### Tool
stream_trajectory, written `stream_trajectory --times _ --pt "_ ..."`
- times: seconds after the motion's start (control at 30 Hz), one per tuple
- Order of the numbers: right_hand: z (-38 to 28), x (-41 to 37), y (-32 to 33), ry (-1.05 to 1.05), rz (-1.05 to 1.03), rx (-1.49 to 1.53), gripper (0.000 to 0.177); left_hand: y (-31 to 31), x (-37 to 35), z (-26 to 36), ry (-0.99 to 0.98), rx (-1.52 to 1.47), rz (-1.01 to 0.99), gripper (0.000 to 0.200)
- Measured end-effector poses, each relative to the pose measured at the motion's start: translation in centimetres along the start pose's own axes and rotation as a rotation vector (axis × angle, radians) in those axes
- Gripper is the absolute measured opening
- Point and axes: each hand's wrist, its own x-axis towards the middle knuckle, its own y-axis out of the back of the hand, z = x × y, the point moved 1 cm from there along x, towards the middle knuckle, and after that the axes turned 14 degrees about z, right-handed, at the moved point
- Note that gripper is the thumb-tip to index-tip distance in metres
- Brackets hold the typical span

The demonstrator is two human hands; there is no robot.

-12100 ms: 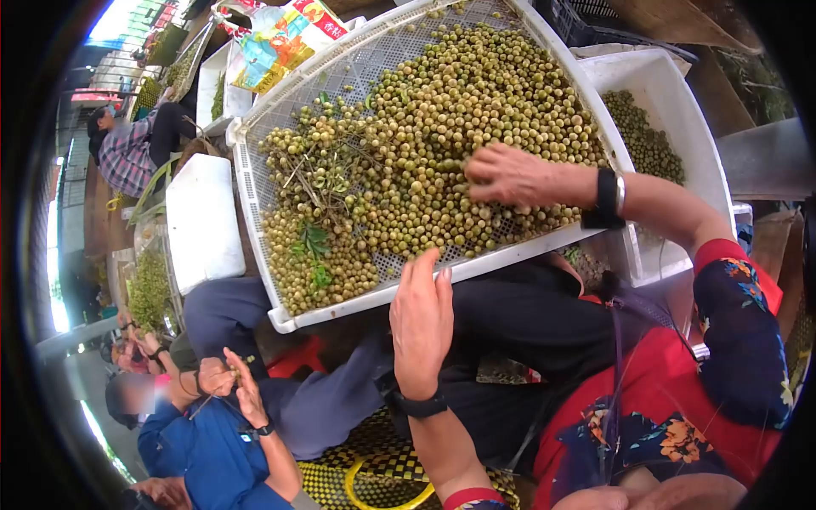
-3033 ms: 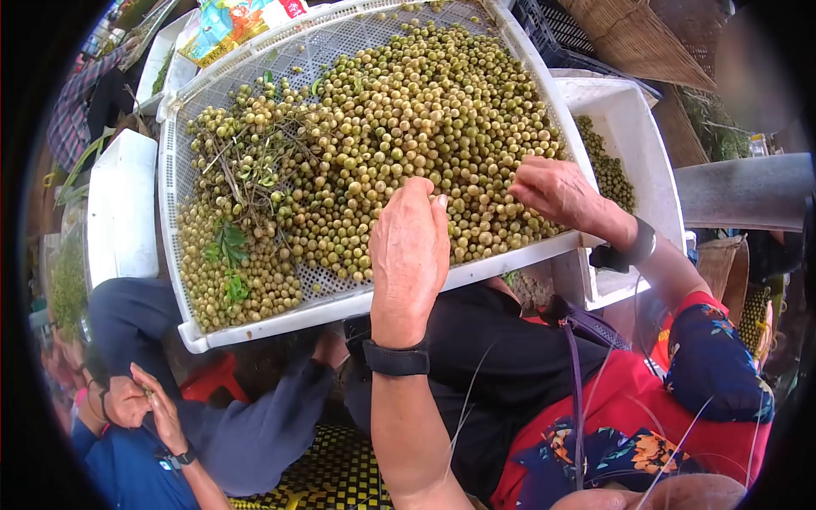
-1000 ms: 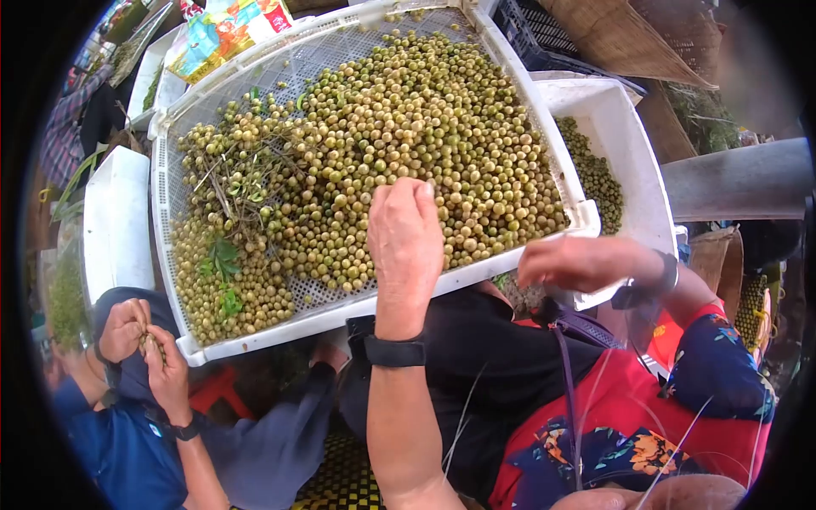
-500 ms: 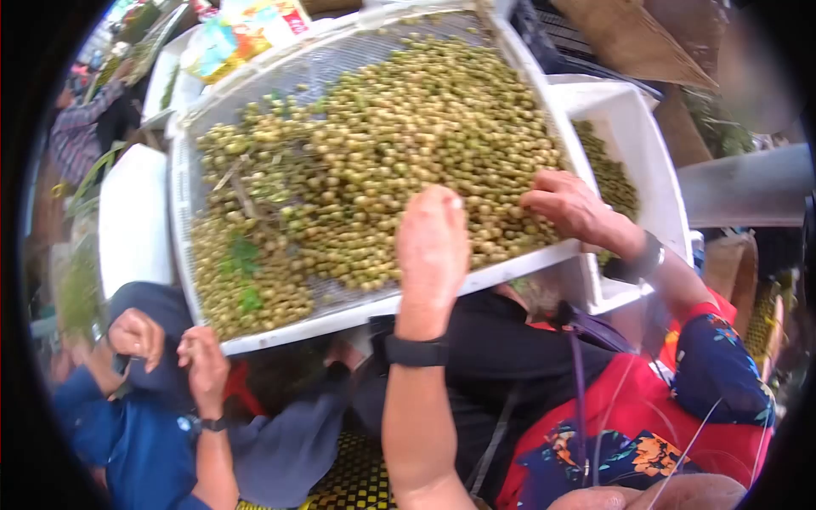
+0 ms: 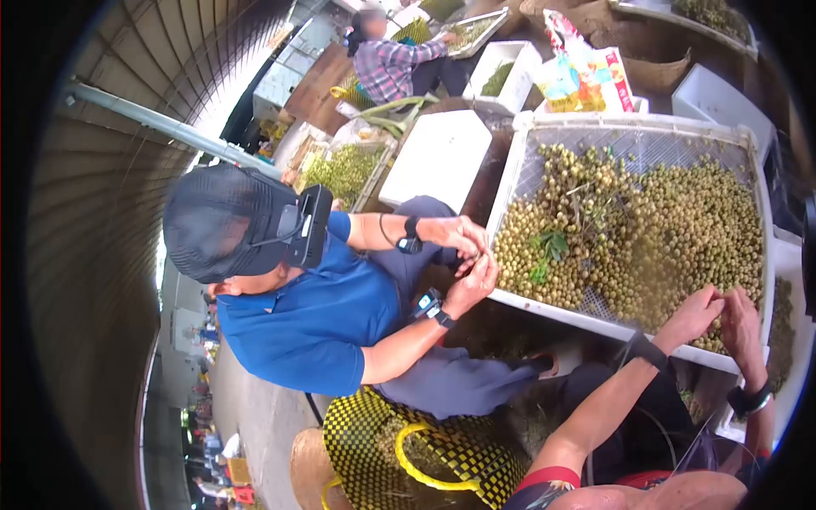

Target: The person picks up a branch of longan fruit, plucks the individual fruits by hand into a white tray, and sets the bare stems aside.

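Small round yellow-green fruits (image 5: 705,221) cover a shallow white mesh tray (image 5: 578,317). My left hand (image 5: 690,316) is over the tray's front right part, its fingers closed in a pinch. Close against it, fingertips meeting, my right hand (image 5: 741,327) is also closed. Anything between my fingers is too small or hidden to make out. Stems and green leaves (image 5: 551,246) lie among the fruits on the tray's left side.
A co-worker in a blue shirt (image 5: 297,331) sits at left, both hands by the tray's edge. A yellow-and-black woven basket (image 5: 357,433) stands below. White boxes (image 5: 438,157) and a colourful bag (image 5: 586,81) are behind. Another person (image 5: 399,68) sits farther back.
My view has swung left, so the tray now appears farther right. My hands, apart over the fruits before, have come together near the tray's front edge.
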Motion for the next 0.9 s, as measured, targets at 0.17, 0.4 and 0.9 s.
stream_trajectory --times 0.17,0.4,0.9 --pt "-1.3 0.9 -1.0 -0.076 0.049 0.089 0.011 0.9 0.4 -0.1 0.228 -0.303 -0.083 0.015" --pt "-3.8 3.2 2.0 -0.026 -0.084 0.231 0.008 3.9 -0.6 2.4 0.149 -0.274 -0.099 0.026" --pt "-1.7 1.9 0.8 0.129 -0.489 0.142 0.010 5.2 -0.1 0.2 -0.208 0.090 0.280 0.017"
